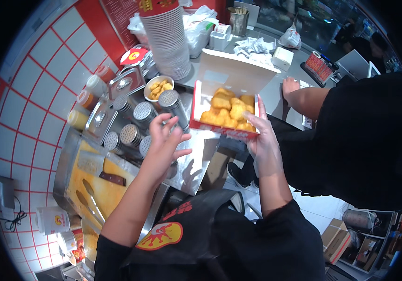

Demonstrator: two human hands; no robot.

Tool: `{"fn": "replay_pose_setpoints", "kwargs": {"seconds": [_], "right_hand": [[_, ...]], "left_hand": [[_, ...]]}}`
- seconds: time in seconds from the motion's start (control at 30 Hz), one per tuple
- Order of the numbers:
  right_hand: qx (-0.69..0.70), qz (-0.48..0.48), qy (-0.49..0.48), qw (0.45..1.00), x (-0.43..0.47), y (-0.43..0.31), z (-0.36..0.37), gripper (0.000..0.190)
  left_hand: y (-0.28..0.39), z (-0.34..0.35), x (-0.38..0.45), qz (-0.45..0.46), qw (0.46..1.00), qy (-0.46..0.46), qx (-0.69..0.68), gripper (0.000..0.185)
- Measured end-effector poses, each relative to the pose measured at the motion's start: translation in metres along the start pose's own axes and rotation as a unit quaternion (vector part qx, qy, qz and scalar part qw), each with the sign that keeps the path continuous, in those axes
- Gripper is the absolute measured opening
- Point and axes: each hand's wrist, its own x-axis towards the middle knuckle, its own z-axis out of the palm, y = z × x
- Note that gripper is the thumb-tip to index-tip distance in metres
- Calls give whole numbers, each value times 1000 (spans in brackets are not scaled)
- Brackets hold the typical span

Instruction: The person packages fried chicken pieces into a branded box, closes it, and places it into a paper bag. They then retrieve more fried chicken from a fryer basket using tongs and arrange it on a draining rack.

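My right hand, in a clear plastic glove, holds a red and white cardboard takeaway box by its right side. Its lid stands up, and golden fried pieces fill it. My left hand is in the air left of the box, bare, fingers spread and holding nothing. Beneath and beyond it stand several metal shakers with perforated lids. A paper cup of fried pieces sits behind the shakers, and a tall stack of paper cups rises behind that.
At left, a yellow cutting board bears a cleaver and metal tongs. Squeeze bottles line the tiled wall. A co-worker in black stands close on the right, one hand on the counter. Cartons stand low right.
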Motion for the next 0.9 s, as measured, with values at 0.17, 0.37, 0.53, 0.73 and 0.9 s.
{"fn": "replay_pose_setpoints", "kwargs": {"seconds": [0.17,0.37,0.53,0.73,0.9], "right_hand": [[-25,-37,31,999,65,-21,-34,79],[-113,-51,69,990,146,-26,-80,77],[-164,9,120,979,181,-15,-100,82],[-306,-123,112,937,232,3,-160,68],[-603,-140,231,750,205,-7,-123,57]], "left_hand": [[-1,-23,-33,57,995,-15,79,56],[-7,-32,-57,28,998,31,44,56],[-6,-42,-84,26,994,93,50,54],[-8,-51,-109,42,988,143,47,56],[-3,-59,-138,36,977,210,10,49]]}}
